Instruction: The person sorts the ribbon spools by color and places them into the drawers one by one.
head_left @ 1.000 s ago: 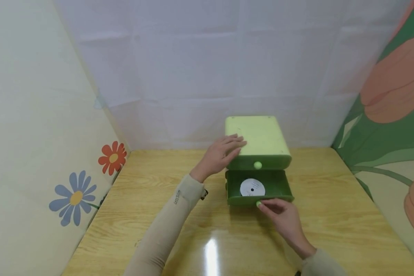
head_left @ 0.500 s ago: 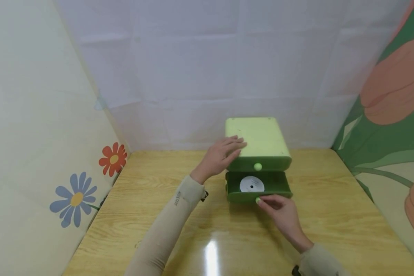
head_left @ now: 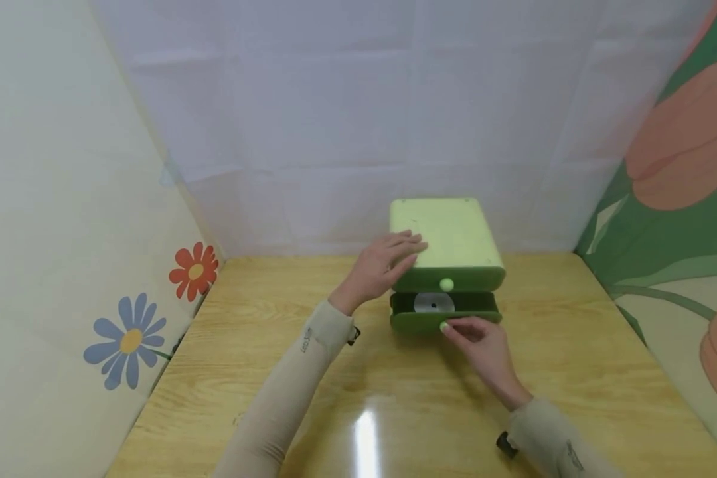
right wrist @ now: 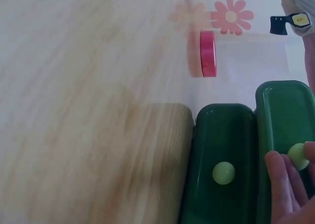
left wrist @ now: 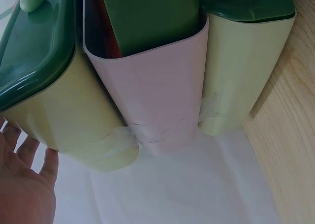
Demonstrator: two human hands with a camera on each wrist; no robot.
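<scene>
A green drawer cabinet (head_left: 454,232) stands at the back of the table, its middle drawer (head_left: 409,323) partly out. Inside that drawer lies a white disc (head_left: 434,303) with a small dark centre, its near part hidden behind the drawer front. My right hand (head_left: 484,352) pinches the drawer's round light-green knob (right wrist: 298,156) between thumb and fingers. My left hand (head_left: 379,269) rests on the left of the cabinet's top with fingers extended. In the left wrist view, its fingertips touch the pale top shell (left wrist: 81,120), beside the pinkish middle shell (left wrist: 152,91).
Above the pulled drawer is a closed top drawer with its own knob (head_left: 447,285). The bottom drawer (right wrist: 224,140) shows in the right wrist view, near a pink ring-shaped roll (right wrist: 208,54). A white sheet (head_left: 311,119) hangs behind the wooden table (head_left: 263,318).
The middle drawer has slid inward with my right hand on its knob, so less of its inside and the disc shows. My left hand has stayed on the cabinet top.
</scene>
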